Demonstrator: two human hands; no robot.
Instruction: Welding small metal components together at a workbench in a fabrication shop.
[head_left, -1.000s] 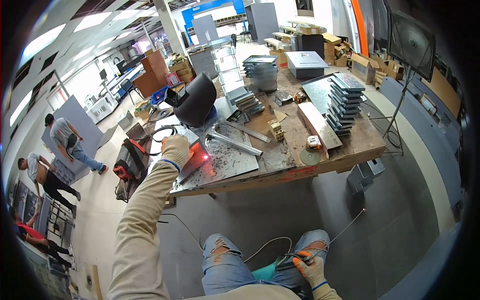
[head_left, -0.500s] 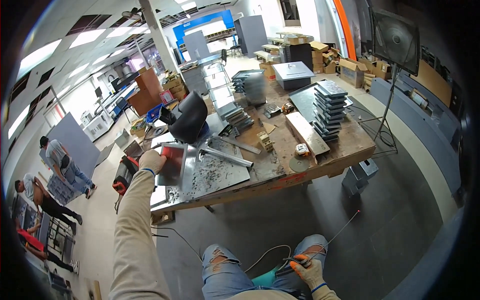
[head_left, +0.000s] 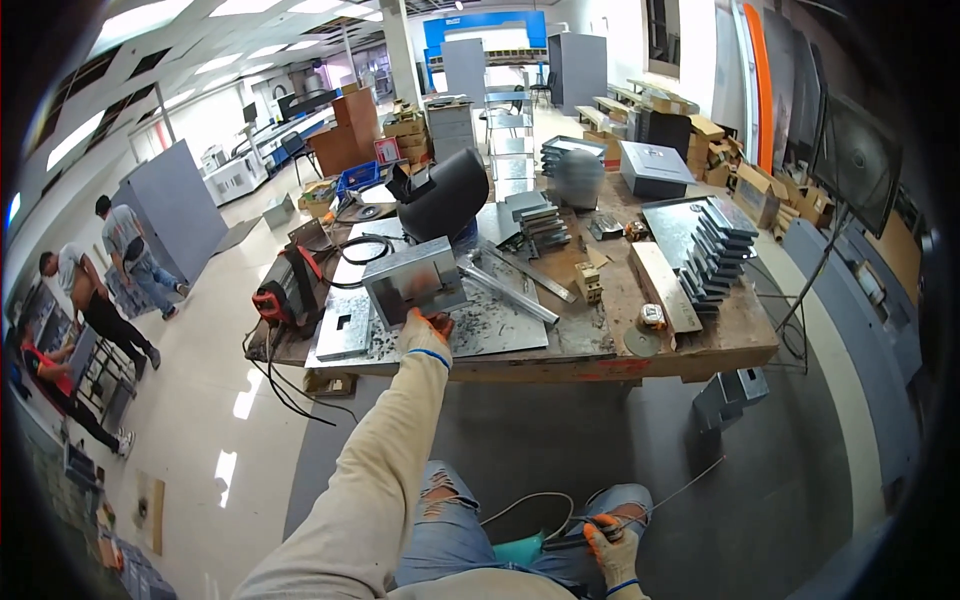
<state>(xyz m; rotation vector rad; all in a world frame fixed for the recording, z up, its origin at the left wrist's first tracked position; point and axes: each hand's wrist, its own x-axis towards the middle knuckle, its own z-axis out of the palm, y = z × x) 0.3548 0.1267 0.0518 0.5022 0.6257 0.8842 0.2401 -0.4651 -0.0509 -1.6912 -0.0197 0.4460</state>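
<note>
My gloved left hand (head_left: 427, 338) reaches forward over the near side of the workbench, fingers closed on the lower edge of a shiny sheet-metal box (head_left: 412, 282) that stands tilted up. Under it lies a metal sheet (head_left: 490, 335) strewn with dark grit. Beside it on the left is a flat metal piece (head_left: 343, 330) with a cutout. Low at my right knee, my gloved right hand (head_left: 610, 550) is closed around a welding electrode holder (head_left: 575, 538). A thin welding rod (head_left: 680, 486) sticks out of the holder toward the upper right.
Behind the box rests a black welding helmet (head_left: 445, 195). A red and black machine (head_left: 285, 290) with cables is at the bench's left end. Stacked metal brackets (head_left: 715, 250), a tape measure (head_left: 652, 316) and a long metal channel (head_left: 665, 285) lie right. Several people work far left.
My left hand has moved right, and the metal piece it grips now stands tilted over the sheet. My view has turned left. The rod's tip no longer glows red.
</note>
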